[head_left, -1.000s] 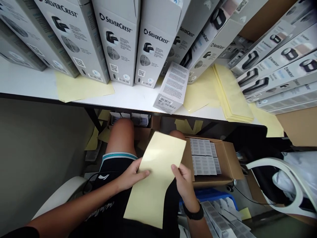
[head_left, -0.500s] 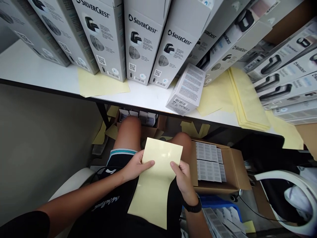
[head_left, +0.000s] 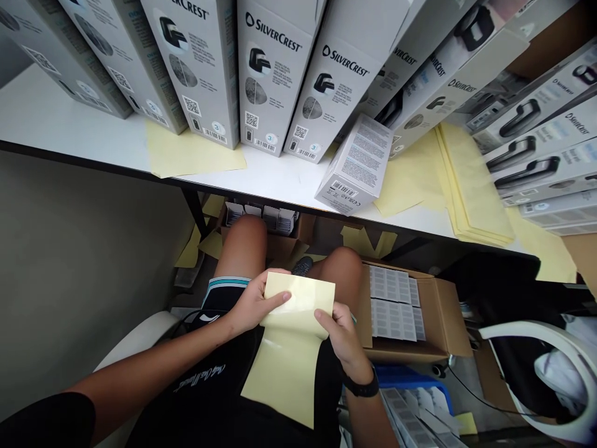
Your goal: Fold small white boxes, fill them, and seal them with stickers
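Observation:
A sheet of pale yellow paper (head_left: 285, 367), glossy on its face, lies over my lap with its top part raised and bent. My left hand (head_left: 261, 300) grips its upper left edge, thumb on the front and fingers behind. At the right edge, a little lower, my right hand (head_left: 342, 330) pinches it the same way and wears a black wristband. The sheet sags in a crease between the hands, and its lower end rests on my dark clothing. The fingers behind the paper are partly hidden.
Grey SilverCrest boxes (head_left: 275, 81) stand along the white table (head_left: 280, 180), with a small box (head_left: 357, 165) lying before them. A stack of yellow sheets (head_left: 476, 186) is at the right. Below are a carton (head_left: 441, 317) of label sheets, a blue bin (head_left: 410, 376) and a white-armed chair (head_left: 517, 330).
The raised top of the yellow sheet has come down and folded toward me, its crease deeper. My left hand has moved up and slightly left along the edge, its fingers now behind the top.

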`<state>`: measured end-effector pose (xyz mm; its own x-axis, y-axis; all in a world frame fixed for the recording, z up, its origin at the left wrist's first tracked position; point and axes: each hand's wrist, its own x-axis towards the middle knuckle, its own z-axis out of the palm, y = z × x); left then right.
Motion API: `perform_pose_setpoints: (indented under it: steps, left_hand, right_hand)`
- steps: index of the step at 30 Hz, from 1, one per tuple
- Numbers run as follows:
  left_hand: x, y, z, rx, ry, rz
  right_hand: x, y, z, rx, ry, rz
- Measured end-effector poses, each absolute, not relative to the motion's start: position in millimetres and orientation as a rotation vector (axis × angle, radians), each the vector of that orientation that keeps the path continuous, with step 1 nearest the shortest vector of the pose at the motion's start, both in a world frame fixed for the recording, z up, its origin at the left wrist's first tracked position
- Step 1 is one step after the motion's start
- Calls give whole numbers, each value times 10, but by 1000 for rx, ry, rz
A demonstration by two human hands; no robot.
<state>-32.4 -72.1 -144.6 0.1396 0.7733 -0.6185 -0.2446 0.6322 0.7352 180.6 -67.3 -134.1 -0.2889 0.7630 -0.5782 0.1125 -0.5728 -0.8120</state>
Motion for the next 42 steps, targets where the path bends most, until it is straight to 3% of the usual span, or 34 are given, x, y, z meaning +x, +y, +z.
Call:
perform_pose_setpoints:
  steps: [10, 13, 19, 25, 31, 37, 42]
  left_hand:
    - [-354, -701, -1531, 459, 1056, 852]
    - [-368, -701, -1539, 512, 1059, 772]
    - [-400, -682, -1461, 655, 922, 539]
    - [-414, -675, -1434, 693, 903, 565]
    - [-420, -694, -1431, 755, 888, 580]
    - [-397, -728, -1425, 1346, 915, 852]
    - [-391, -762, -1410, 1578, 1031, 816]
  right_hand:
    - [2001, -738, -1428, -1590, -1065, 1794]
    - [2195, -535, -1292, -1394, -1146, 1933]
    - [2105, 101, -940, -1041, -1491, 2571]
    - [1812, -10, -1053, -1275, -1360, 2511]
    - [1891, -236, -1252, -1077, -1426, 2710]
    - [1922, -491, -1219, -1068, -1449, 2580]
    - [1782, -608, -1025, -1292, -1934, 2106]
